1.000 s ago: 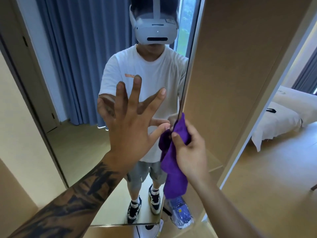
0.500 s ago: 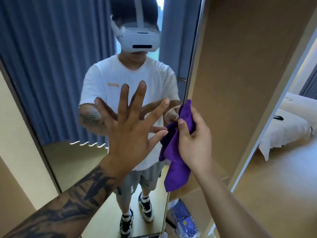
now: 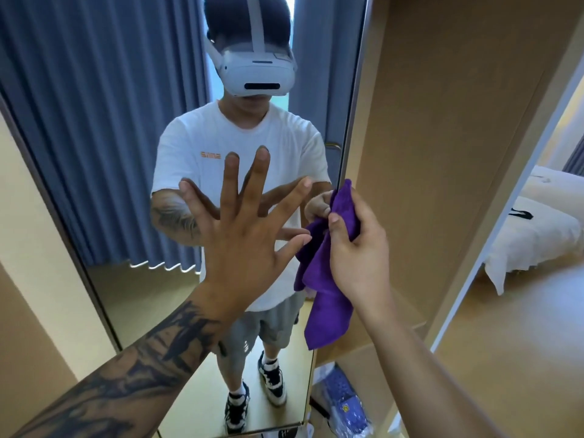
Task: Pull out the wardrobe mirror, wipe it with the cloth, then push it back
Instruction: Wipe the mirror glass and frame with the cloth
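The left hand (image 3: 243, 229) fills the centre of the frame, its fingers straight and spread wide, the palm turned toward the mirror (image 3: 104, 159); the fingertips meet their own reflections on the glass, so the hand looks to be pressing flat against it, though contact under the palm itself cannot be made out. It holds nothing. Its tattooed forearm runs down to the lower left corner. Just right of centre, the right hand (image 3: 357, 248) is curled round the purple cloth (image 3: 328, 311), thumb on the near side and fingers wrapped behind, gripping the bunched upper part right at the mirror's right edge; the cloth's top corner sticks up above the fist and the rest hangs loose below it toward the lower middle of the frame. Whether the fingers also catch the mirror's edge is hidden by the cloth. The mirror stands upright across the left and centre, reflecting blue curtains in the upper left. To its right rises the wardrobe panel (image 3: 442, 153) of pale wood, and at the far right edge lies a bed (image 3: 537, 235) with white covers. A blue packet (image 3: 344, 403) sits at the bottom, below the cloth.
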Action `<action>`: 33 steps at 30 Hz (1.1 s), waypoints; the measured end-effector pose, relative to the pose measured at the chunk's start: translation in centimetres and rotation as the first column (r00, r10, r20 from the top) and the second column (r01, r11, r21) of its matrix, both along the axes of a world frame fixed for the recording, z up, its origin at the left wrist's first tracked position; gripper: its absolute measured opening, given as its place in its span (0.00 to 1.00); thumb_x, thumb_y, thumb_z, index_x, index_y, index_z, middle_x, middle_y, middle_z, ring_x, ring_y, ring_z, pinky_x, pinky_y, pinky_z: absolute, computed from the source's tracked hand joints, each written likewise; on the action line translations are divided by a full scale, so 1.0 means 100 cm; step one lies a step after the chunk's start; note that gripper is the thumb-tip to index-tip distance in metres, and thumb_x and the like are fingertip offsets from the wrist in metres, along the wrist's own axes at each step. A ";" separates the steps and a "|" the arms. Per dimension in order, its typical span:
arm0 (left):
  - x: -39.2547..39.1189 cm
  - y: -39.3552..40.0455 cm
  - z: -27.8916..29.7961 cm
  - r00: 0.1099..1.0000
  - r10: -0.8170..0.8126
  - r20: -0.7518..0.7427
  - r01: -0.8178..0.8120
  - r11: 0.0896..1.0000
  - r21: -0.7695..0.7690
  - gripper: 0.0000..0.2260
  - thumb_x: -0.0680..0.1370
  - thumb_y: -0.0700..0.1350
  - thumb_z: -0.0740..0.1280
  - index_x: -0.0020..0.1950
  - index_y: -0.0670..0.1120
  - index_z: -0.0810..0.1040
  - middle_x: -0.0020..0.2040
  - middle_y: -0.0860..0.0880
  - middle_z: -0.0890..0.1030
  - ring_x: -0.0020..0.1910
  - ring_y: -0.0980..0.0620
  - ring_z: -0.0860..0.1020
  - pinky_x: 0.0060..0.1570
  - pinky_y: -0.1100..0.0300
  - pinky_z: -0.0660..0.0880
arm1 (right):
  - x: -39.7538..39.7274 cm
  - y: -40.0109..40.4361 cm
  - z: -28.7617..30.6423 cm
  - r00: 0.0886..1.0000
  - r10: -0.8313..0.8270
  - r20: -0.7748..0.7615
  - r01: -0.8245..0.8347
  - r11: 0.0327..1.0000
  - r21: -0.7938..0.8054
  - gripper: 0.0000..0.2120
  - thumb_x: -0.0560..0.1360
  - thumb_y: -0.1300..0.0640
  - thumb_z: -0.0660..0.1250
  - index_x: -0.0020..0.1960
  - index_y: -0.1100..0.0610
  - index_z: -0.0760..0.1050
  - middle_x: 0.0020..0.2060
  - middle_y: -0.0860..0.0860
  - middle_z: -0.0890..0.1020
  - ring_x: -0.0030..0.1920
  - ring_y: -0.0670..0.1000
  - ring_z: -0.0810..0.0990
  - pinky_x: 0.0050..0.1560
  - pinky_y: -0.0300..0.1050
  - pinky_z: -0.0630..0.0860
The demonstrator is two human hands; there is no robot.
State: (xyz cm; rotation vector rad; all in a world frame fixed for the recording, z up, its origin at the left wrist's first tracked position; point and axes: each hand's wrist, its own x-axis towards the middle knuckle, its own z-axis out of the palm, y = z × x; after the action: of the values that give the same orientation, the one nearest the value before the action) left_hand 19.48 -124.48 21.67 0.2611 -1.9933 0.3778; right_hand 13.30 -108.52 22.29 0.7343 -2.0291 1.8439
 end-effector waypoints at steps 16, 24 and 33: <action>0.008 0.000 0.002 0.997 -0.067 0.043 0.066 0.998 0.020 0.34 0.80 0.71 0.62 0.84 0.63 0.61 0.86 0.40 0.54 0.83 0.31 0.53 0.70 0.16 0.46 | 0.019 0.005 0.032 0.999 0.023 0.027 -0.023 1.000 -0.006 0.22 0.85 0.59 0.63 0.79 0.50 0.69 0.67 0.44 0.81 0.66 0.42 0.79 0.69 0.43 0.75; 0.006 -0.001 0.000 0.996 -0.082 0.024 0.082 0.997 0.010 0.33 0.80 0.72 0.59 0.84 0.63 0.62 0.86 0.40 0.56 0.84 0.33 0.51 0.71 0.17 0.46 | 0.013 0.007 0.059 1.000 -0.004 0.002 0.004 1.000 0.008 0.18 0.84 0.61 0.63 0.73 0.51 0.75 0.57 0.42 0.85 0.57 0.44 0.83 0.65 0.49 0.79; 0.011 -0.002 0.006 0.998 -0.065 0.007 0.065 0.998 0.021 0.37 0.75 0.73 0.66 0.83 0.65 0.63 0.86 0.44 0.57 0.84 0.37 0.52 0.70 0.18 0.50 | 0.029 0.007 0.040 1.000 -0.027 0.011 0.026 0.996 0.090 0.19 0.84 0.62 0.63 0.74 0.50 0.74 0.60 0.41 0.84 0.59 0.40 0.81 0.64 0.41 0.76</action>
State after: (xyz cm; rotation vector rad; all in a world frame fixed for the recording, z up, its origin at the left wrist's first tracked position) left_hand 20.54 -124.71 22.29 0.2070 -2.0086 0.3174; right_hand 16.18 -107.86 26.24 0.7175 -2.1306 1.7571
